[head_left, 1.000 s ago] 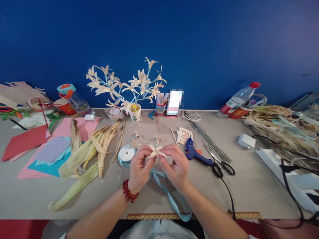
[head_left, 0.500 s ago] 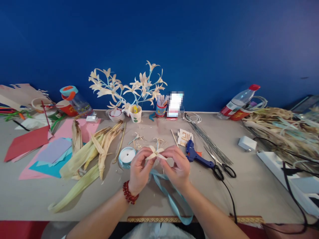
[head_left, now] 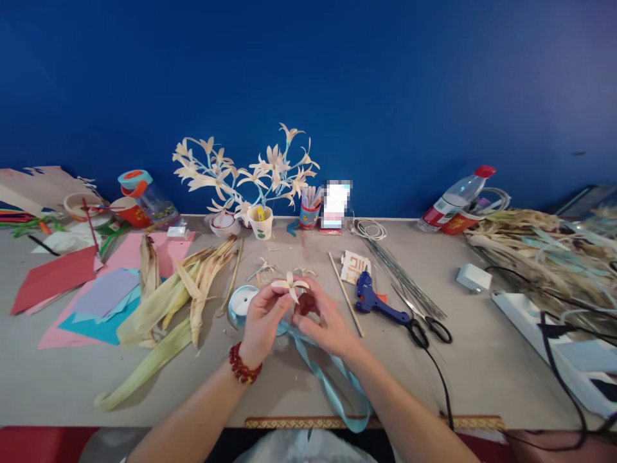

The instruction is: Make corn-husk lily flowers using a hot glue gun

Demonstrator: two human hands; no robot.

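My left hand (head_left: 265,315), with a red bead bracelet (head_left: 245,364) at its wrist, pinches a pale corn-husk flower (head_left: 290,285) between thumb and fingers. The flower's petals spread upward and outward. Close against it on the right, my right hand (head_left: 325,321) has its fingers curled behind the petals; what they hold, if anything, is hidden. Light blue ribbon (head_left: 332,386) trails from below the hands toward the table's front edge. Left of the hands lies a ribbon spool (head_left: 243,301). Bits of husk flower (head_left: 265,269) lie just beyond them.
Corn husks (head_left: 168,308) and coloured paper (head_left: 108,296) lie left. Right are a stick (head_left: 346,296), blue glue gun (head_left: 380,305), black-handled scissors (head_left: 429,331), wires (head_left: 409,276) and a power strip (head_left: 530,334). A cup (head_left: 261,225) with husk flowers, a phone (head_left: 336,206) and a bottle (head_left: 453,202) stand behind.
The flower has shifted slightly left and up and tilted. My right hand's thumb has come away from the petals and its fingers have curled behind them. The view has shifted slightly.
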